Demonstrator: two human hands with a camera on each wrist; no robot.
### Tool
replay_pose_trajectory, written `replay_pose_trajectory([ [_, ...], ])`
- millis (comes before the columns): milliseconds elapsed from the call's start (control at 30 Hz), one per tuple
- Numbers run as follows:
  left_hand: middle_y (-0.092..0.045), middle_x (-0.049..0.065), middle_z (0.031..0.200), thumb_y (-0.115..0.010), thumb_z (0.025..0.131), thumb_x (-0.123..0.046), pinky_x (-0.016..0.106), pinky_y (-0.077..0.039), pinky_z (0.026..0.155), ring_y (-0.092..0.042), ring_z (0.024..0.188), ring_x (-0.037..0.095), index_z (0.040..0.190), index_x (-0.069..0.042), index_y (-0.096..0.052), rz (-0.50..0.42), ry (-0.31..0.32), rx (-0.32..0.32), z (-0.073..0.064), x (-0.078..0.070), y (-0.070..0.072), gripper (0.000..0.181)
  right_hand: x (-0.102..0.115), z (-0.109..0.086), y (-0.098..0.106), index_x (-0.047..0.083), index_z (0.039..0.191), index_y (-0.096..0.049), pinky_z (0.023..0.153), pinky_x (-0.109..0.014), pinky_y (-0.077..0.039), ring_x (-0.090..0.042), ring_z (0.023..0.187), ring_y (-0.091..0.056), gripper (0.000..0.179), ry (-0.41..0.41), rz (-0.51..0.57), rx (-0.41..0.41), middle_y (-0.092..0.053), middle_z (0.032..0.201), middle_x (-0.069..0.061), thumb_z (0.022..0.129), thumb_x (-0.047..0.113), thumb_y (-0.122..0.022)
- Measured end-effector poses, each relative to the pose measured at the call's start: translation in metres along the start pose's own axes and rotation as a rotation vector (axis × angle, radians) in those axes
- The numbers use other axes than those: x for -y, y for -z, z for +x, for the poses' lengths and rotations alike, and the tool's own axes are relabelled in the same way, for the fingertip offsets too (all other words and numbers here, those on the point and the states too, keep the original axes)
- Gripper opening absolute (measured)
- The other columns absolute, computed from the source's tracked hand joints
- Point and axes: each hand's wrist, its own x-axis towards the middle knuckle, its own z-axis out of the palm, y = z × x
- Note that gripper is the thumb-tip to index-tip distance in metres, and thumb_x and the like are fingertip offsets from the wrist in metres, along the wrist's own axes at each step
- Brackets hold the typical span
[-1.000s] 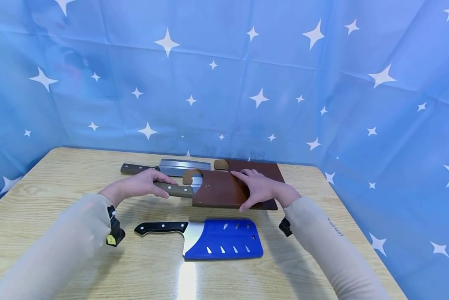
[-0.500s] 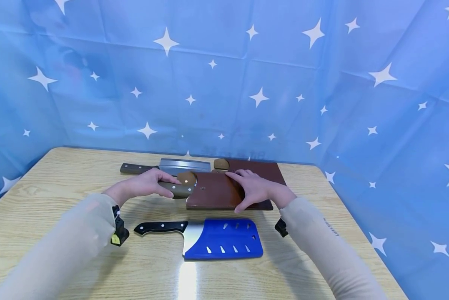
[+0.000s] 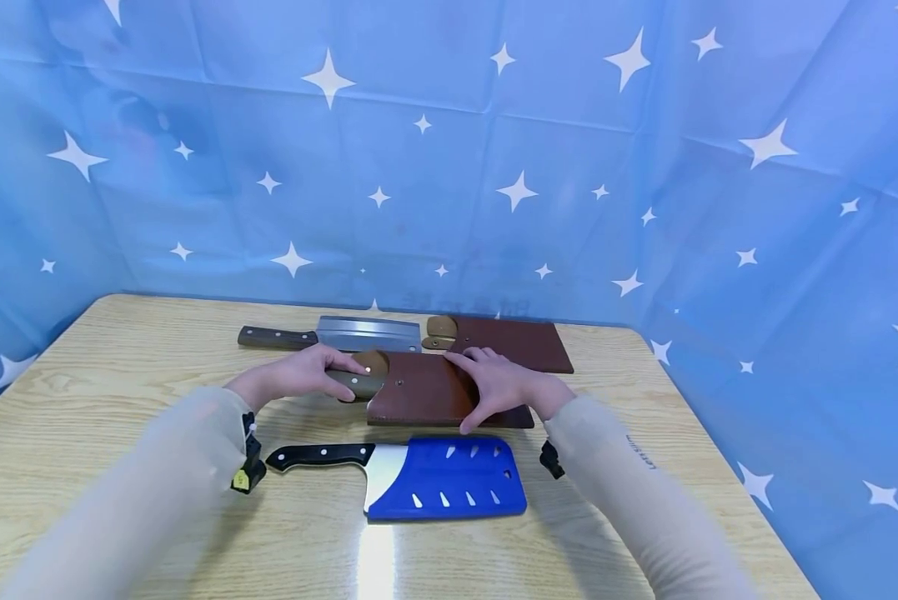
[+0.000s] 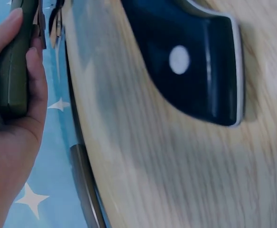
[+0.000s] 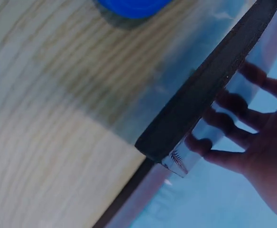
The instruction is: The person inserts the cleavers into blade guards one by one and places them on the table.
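In the head view, my left hand point(image 3: 302, 375) grips the brown handle point(image 3: 351, 383) of a cleaver whose blade is hidden inside a brown leather sheath point(image 3: 411, 387). The tan strap point(image 3: 374, 367) of that sheath lies close by the left fingers. My right hand point(image 3: 503, 385) holds the sheath across its width, thumb at the near edge and fingers at the far edge. The left wrist view shows the handle point(image 4: 13, 71) between thumb and fingers. Seen edge-on in the right wrist view, the sheath point(image 5: 195, 90) has the right fingertips against its glossy face.
Nearest on the wooden table point(image 3: 156, 350) lies a black-handled cleaver in a blue blade guard point(image 3: 449, 479). Behind the hands are a bare-bladed cleaver point(image 3: 366, 333) with a brown handle and a second brown leather sheath point(image 3: 527, 343). A blue starred curtain point(image 3: 433, 167) hangs behind.
The sheath has slid left over the cleaver's blade, covering the metal that showed earlier. Both hands have drawn closer together, and the sheathed cleaver has come slightly nearer, exposing more of the back sheath.
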Motion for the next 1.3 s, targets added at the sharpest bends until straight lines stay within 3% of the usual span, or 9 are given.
replay_pose_trajectory([
  [167, -0.065, 0.011, 0.104, -0.072, 0.080, -0.014, 0.029, -0.045, 0.074, -0.054, 0.082, 0.012, 0.119, 0.001, -0.062, 0.018, -0.016, 0.001, 0.003, 0.010, -0.002, 0.042, -0.002, 0.008, -0.011, 0.016, 0.150, -0.021, 0.106, -0.055, -0.030, -0.035, 0.132, -0.031, 0.111, 0.001, 0.002, -0.002, -0.034, 0.145, -0.015, 0.063, 0.055, -0.077],
  [333, -0.064, 0.010, 0.108, -0.073, 0.079, -0.017, 0.028, -0.045, 0.076, -0.054, 0.086, 0.012, 0.118, -0.002, -0.063, 0.040, 0.016, -0.002, 0.003, 0.017, -0.005, 0.043, -0.002, 0.012, -0.019, 0.018, 0.150, -0.022, 0.105, -0.055, -0.032, -0.033, 0.131, -0.033, 0.110, -0.018, 0.000, 0.024, -0.035, 0.145, -0.013, 0.062, 0.057, -0.076],
  [533, -0.063, 0.009, 0.112, -0.072, 0.080, -0.016, 0.029, -0.043, 0.079, -0.052, 0.091, 0.014, 0.121, -0.005, -0.062, 0.041, 0.036, 0.026, 0.000, 0.024, -0.008, 0.044, -0.002, 0.015, -0.026, 0.017, 0.150, -0.021, 0.107, -0.057, -0.027, -0.035, 0.132, -0.030, 0.112, -0.015, -0.012, 0.027, -0.032, 0.146, -0.015, 0.062, 0.060, -0.076],
  [767, -0.062, 0.011, 0.120, -0.070, 0.082, -0.014, 0.031, -0.043, 0.087, -0.053, 0.102, 0.017, 0.121, -0.007, -0.062, 0.034, 0.031, 0.025, -0.003, 0.028, -0.008, 0.041, -0.001, 0.015, -0.027, 0.017, 0.151, -0.019, 0.109, -0.056, -0.024, -0.035, 0.136, -0.027, 0.111, -0.018, -0.021, 0.038, -0.029, 0.150, -0.014, 0.065, 0.059, -0.075],
  [1000, -0.062, 0.015, 0.121, -0.067, 0.084, -0.013, 0.031, -0.045, 0.089, -0.054, 0.110, 0.023, 0.121, -0.002, -0.062, 0.021, 0.007, -0.012, -0.005, 0.026, -0.012, 0.039, -0.002, 0.012, -0.024, 0.015, 0.150, -0.020, 0.109, -0.058, -0.022, -0.038, 0.139, -0.020, 0.106, -0.011, 0.048, 0.051, -0.023, 0.153, -0.017, 0.069, 0.054, -0.075],
  [1133, -0.060, 0.015, 0.124, -0.065, 0.086, -0.019, 0.038, -0.045, 0.093, -0.054, 0.113, 0.028, 0.123, -0.004, -0.060, 0.008, 0.027, -0.060, -0.006, 0.022, -0.004, 0.041, -0.008, 0.012, -0.021, 0.015, 0.150, -0.024, 0.108, -0.055, -0.028, -0.037, 0.139, -0.022, 0.100, -0.010, 0.061, 0.033, -0.024, 0.153, -0.016, 0.071, 0.055, -0.073],
  [1300, -0.055, 0.018, 0.131, -0.063, 0.088, -0.021, 0.046, -0.041, 0.099, -0.051, 0.120, 0.034, 0.128, -0.001, -0.055, -0.003, 0.081, -0.116, -0.010, 0.016, 0.016, 0.045, -0.022, 0.012, -0.010, 0.014, 0.147, -0.031, 0.107, -0.051, -0.032, -0.034, 0.137, -0.028, 0.089, -0.039, 0.066, -0.082, -0.033, 0.148, -0.015, 0.077, 0.054, -0.068],
])
